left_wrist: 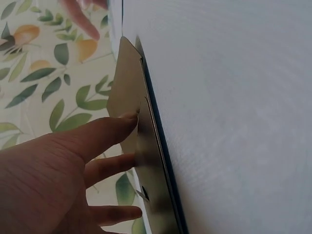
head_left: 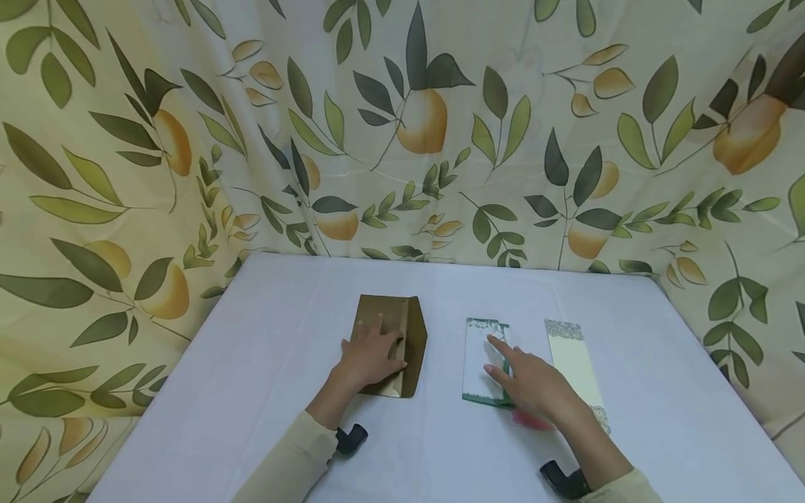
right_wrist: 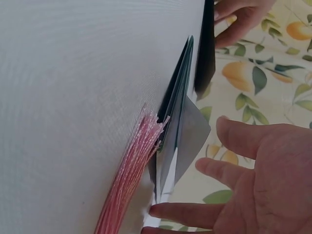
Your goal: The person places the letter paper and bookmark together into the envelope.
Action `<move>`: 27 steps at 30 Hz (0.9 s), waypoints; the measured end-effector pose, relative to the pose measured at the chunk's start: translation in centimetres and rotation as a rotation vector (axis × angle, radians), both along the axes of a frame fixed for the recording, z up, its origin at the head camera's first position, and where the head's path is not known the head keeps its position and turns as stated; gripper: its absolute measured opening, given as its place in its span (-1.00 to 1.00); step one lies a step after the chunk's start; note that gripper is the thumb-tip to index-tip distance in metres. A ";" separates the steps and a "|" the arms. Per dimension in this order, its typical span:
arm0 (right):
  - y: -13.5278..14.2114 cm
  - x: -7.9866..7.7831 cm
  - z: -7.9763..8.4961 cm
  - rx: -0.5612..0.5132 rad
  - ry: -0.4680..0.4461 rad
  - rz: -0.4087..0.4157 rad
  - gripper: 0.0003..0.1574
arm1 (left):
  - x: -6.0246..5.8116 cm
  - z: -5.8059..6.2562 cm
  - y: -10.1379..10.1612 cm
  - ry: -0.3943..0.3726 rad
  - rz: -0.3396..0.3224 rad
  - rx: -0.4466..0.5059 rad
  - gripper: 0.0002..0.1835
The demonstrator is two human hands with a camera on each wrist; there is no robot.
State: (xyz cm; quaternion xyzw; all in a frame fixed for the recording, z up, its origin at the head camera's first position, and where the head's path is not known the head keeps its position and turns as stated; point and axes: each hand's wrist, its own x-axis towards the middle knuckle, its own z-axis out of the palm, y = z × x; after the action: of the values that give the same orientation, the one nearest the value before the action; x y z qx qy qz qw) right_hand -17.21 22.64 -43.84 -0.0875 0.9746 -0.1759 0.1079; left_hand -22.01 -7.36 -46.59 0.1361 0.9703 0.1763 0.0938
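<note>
My left hand (head_left: 370,355) rests with fingers spread on a gold-brown paper envelope (head_left: 385,307), whose pointed flap lies unfolded to the right. In the left wrist view the thumb (left_wrist: 109,134) touches the envelope (left_wrist: 127,80) near the flap's fold. My right hand (head_left: 534,383) is over a folded white card with green edges (head_left: 479,363), its index finger extended, holding nothing. Partly hidden under that hand lies a bundle of thin pink strands (head_left: 531,420), seen more fully beside the card in the right wrist view (right_wrist: 129,178).
To the right lies a long cream card (head_left: 574,356) with grey patterned ends, partly covered by the right forearm. A white cloth (head_left: 428,461) covers the table. Fabric printed with fruit and leaves (head_left: 402,175) hangs behind and at both sides.
</note>
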 end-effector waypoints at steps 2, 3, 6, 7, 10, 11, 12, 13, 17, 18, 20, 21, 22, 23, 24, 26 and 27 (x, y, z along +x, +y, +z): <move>-0.1 0.0 0.0 0.007 0.006 0.004 -0.16 | 0.0 0.0 0.0 0.013 0.000 0.002 -0.38; -0.1 0.0 0.0 0.009 0.007 0.004 -0.16 | 0.0 0.0 0.0 0.019 -0.001 0.007 -0.37; -0.1 -0.1 -0.1 0.013 0.005 0.002 -0.16 | -0.1 0.0 -0.1 0.024 0.000 0.010 -0.31; -0.1 -0.1 -0.1 0.013 0.003 0.001 -0.16 | -0.1 -0.1 -0.1 0.024 0.001 0.010 -0.28; -0.1 -0.2 -0.2 0.013 0.005 0.001 -0.16 | -0.1 -0.1 -0.1 0.025 0.003 0.002 -0.22; -0.1 -0.2 -0.3 0.013 0.009 0.003 -0.16 | -0.1 -0.1 -0.1 0.029 0.004 0.001 -0.21; -0.1 -0.2 -0.3 0.012 0.012 0.003 -0.17 | -0.1 -0.1 -0.2 0.031 0.003 -0.002 -0.20; -0.2 -0.2 -0.3 0.010 0.017 0.004 -0.17 | -0.1 -0.1 -0.2 0.033 0.003 -0.003 -0.19; -0.2 -0.2 -0.4 0.016 0.032 0.007 -0.19 | -0.2 0.1 -0.3 0.046 -0.003 -0.006 -0.14; -0.2 -0.2 -0.4 0.018 0.033 0.007 -0.19 | -0.2 0.1 -0.4 0.046 -0.005 -0.002 -0.13; -0.2 -0.2 -0.4 0.023 0.044 0.009 -0.19 | -0.3 0.2 -0.5 0.046 -0.008 0.007 -0.11; -0.2 -0.2 -0.5 0.025 0.051 0.011 -0.18 | -0.3 0.3 -0.6 0.042 -0.009 0.012 -0.10; -0.2 -0.1 -0.5 0.026 0.058 0.013 -0.17 | -0.3 0.4 -0.6 0.038 -0.009 0.018 -0.10; -0.2 -0.1 -0.5 0.025 0.066 0.014 -0.16 | -0.3 0.4 -0.7 0.035 -0.009 0.029 -0.10; -0.2 -0.1 -0.6 0.024 0.074 0.013 -0.15 | -0.4 0.5 -0.8 0.031 -0.010 0.036 -0.10; -0.2 -0.1 -0.6 0.023 0.090 0.012 -0.12 | -0.4 0.5 -0.8 0.021 -0.014 0.046 -0.10; -0.2 -0.1 -0.6 0.021 0.095 0.006 -0.10 | -0.4 0.6 -0.9 0.019 -0.015 0.053 -0.11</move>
State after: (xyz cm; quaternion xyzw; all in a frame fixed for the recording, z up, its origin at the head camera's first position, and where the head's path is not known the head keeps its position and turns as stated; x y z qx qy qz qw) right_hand -17.32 22.49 -44.43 -0.0973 0.9801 -0.1610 0.0631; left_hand -22.46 -8.24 -46.02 0.1474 0.9652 0.2000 0.0823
